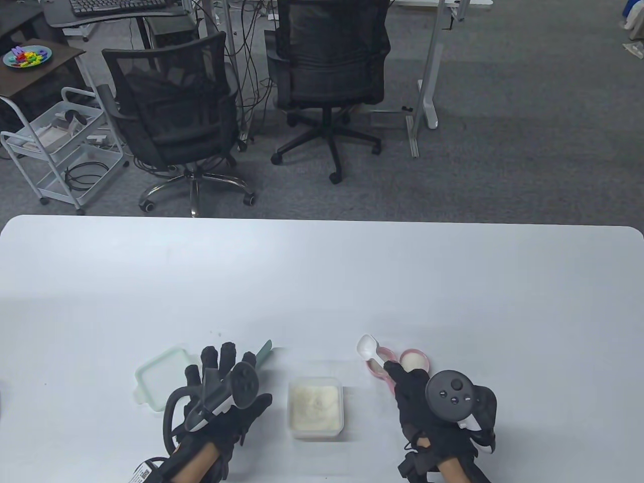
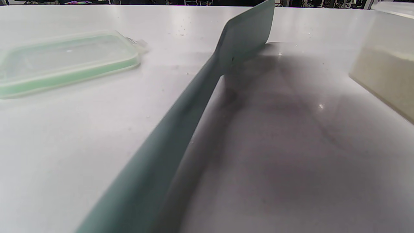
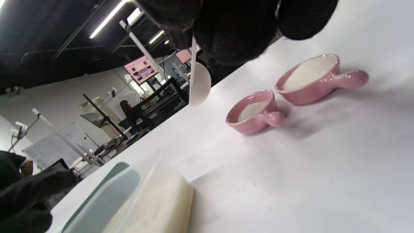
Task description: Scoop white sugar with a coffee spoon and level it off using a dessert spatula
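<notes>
A clear tub of white sugar [image 1: 315, 406] stands on the table between my hands, and it also shows in the left wrist view [image 2: 385, 71]. My right hand [image 1: 402, 375] pinches the handle of the white coffee spoon [image 1: 367, 347]. Its empty bowl [image 3: 200, 84] hangs above the table beside two small pink cups. My left hand [image 1: 221, 375] lies over the handle of the green dessert spatula [image 1: 264, 348] with its fingers stretched out. The spatula blade [image 2: 249, 32] points away toward the far right. No left fingers show in the left wrist view.
The tub's green-rimmed lid [image 1: 161, 375] lies flat left of my left hand, also in the left wrist view [image 2: 64, 61]. Two pink handled cups filled with sugar, a smaller one [image 3: 255, 111] and a larger one [image 3: 310, 77], sit in front of my right hand. Office chairs stand beyond the table's far edge.
</notes>
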